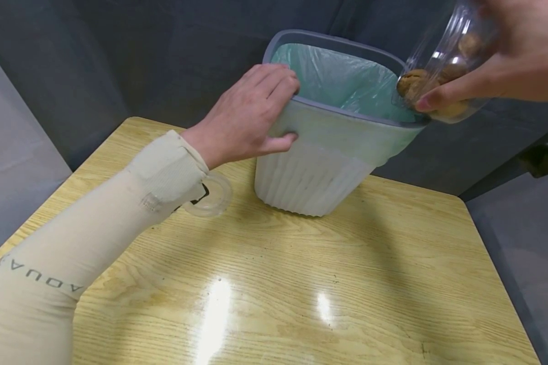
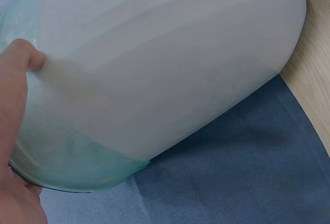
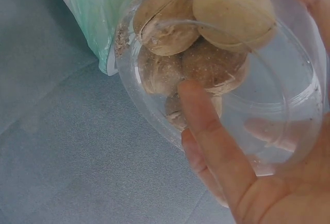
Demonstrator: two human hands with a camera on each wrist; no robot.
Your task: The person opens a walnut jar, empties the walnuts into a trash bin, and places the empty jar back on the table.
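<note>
Clear round plastic jar [image 1: 443, 66] of brown walnuts [image 3: 206, 44], tipped mouth-down over far right rim of white ribbed plastic bin [image 1: 310, 177], green liner [image 1: 342, 76] inside. Gripped by right hand [image 1: 507, 56], fingers [image 3: 206, 131] wrapped round; hand cut off at frame edge. Left hand [image 1: 246, 119] clasping bin's near rim, fingertips hidden inside. Bin tilted on yellow wooden bench [image 1: 301, 284]. Clear round lid [image 1: 210, 195] beside bin, partly hidden under beige sleeve [image 1: 96, 233].

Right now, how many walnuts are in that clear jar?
4 show clearly in the right wrist view: two at the jar mouth, upper left and upper right, two beneath them. A fifth may hide behind the right hand's finger.
</note>
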